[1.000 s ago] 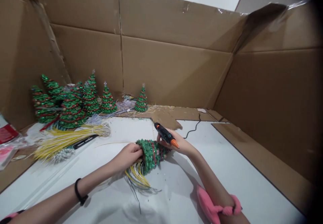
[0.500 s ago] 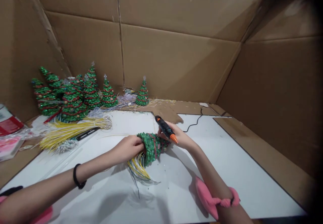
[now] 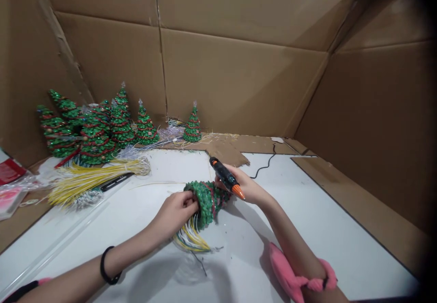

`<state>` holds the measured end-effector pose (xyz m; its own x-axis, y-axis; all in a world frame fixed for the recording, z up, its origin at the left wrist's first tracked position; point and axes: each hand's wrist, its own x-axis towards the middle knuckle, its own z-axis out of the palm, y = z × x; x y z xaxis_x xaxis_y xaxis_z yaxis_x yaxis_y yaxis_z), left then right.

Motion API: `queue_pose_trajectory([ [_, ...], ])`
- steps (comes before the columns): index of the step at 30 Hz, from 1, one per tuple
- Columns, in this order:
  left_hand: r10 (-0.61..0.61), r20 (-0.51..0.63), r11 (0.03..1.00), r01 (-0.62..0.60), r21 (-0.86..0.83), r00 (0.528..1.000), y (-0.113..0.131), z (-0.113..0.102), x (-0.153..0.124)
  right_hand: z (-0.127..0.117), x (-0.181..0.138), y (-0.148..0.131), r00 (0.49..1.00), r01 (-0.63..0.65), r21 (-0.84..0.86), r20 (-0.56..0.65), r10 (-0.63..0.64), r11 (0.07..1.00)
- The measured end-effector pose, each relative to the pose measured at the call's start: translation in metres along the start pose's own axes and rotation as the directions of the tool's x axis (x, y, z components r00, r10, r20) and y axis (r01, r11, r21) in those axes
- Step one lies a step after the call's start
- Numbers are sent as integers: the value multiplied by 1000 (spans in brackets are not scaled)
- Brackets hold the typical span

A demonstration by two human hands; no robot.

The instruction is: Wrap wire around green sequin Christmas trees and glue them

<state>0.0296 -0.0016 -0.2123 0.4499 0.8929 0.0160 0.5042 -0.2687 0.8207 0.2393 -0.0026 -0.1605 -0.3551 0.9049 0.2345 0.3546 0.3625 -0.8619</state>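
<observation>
A green beaded Christmas tree (image 3: 206,202) with red garland lies tilted on its side, its hollow base facing left. Yellow, white and green wires (image 3: 193,237) spill out of that base. My left hand (image 3: 180,209) is closed at the opening, thumb and fingers pinched just inside the rim; what they pinch is hidden. My right hand (image 3: 244,184) is closed around a black-and-orange glue gun (image 3: 223,175), seen from above. Its fingertips are near or touching the narrow part of the tree, partly hidden behind the tool.
Several finished-looking trees (image 3: 97,134) stand at the back left, and a single tree (image 3: 193,123) stands farther right. A yellow-and-white wire bundle (image 3: 92,180) lies beside a black-handled tool (image 3: 116,182). A black cord (image 3: 264,168) crosses the white board (image 3: 307,221). Cardboard walls (image 3: 239,75) enclose the workspace.
My left hand has shifted slightly right at the base opening, with its fingers curled more visibly. The wires hang slightly differently, and the camera view has shifted a little.
</observation>
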Motion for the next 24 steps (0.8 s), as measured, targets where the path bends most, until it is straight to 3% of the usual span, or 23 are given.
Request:
queue_pose_trajectory([
  [10, 51, -18, 997, -50, 52, 999, 5, 1, -5, -6, -4, -4, 995, -76, -19, 70, 77, 997],
  [18, -1, -3, 988, 0, -154, 1000, 0, 6, -4, -6, -6, -5, 994, -58, 4, 91, 58, 998],
  [24, 55, -78, 992, -63, -110, 995, 2, 9, -6, -12, -8, -1, 980, -58, 72, 194, 43, 996],
])
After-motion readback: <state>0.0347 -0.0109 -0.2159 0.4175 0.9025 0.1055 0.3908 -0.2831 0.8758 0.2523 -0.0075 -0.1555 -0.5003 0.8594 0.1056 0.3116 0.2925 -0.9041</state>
